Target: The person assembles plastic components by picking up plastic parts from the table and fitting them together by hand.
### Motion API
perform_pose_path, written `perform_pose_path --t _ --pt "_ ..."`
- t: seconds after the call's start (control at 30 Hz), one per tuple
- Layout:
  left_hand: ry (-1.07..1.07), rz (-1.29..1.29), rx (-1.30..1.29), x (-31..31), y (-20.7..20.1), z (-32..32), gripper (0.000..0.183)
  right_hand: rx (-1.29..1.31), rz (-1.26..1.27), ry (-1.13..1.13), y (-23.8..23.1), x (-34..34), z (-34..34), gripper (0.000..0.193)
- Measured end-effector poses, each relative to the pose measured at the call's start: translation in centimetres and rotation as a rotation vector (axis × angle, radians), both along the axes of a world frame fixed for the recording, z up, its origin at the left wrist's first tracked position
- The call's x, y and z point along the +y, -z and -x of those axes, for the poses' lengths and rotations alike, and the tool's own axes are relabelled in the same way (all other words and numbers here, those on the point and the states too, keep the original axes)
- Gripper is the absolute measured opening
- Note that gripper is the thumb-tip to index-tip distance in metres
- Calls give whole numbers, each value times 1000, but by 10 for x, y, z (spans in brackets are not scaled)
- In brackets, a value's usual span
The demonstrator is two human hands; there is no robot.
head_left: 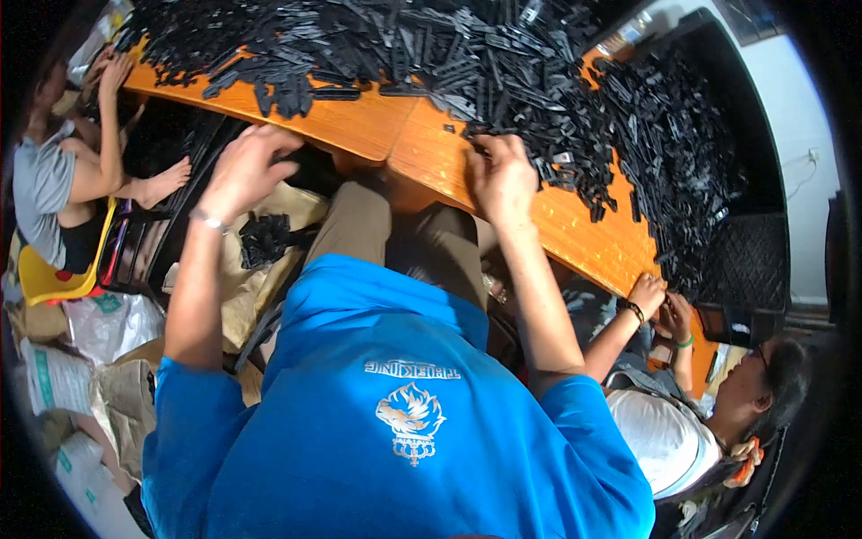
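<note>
Right grip [505, 180] unclear, black pieces [476, 58] cut off

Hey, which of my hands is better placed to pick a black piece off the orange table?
Probably your right hand: it looks to be over the orange table, close to the pile of black pieces, while your left hand appears mostly outside the table's near edge.
</note>
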State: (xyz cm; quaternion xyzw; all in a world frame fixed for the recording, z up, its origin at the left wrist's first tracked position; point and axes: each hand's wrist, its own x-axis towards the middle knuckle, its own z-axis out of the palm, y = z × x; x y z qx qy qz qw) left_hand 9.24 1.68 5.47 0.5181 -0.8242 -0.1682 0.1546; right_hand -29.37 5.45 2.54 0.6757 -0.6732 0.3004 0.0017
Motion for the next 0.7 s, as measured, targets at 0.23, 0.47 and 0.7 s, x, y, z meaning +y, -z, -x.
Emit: perform_pose_path --t 0.23,0.47,0.7 --pt "-75 455 91 -60 30 77 31 260 -143 -31 5 -35 3 16" --pt "-92 504 -19 -84 49 83 13 190 -155 -189 -7 -27 0 14" --pt "-16 481 85 -54 54 104 23 127 -106 -360 -1 -23 -16 19"
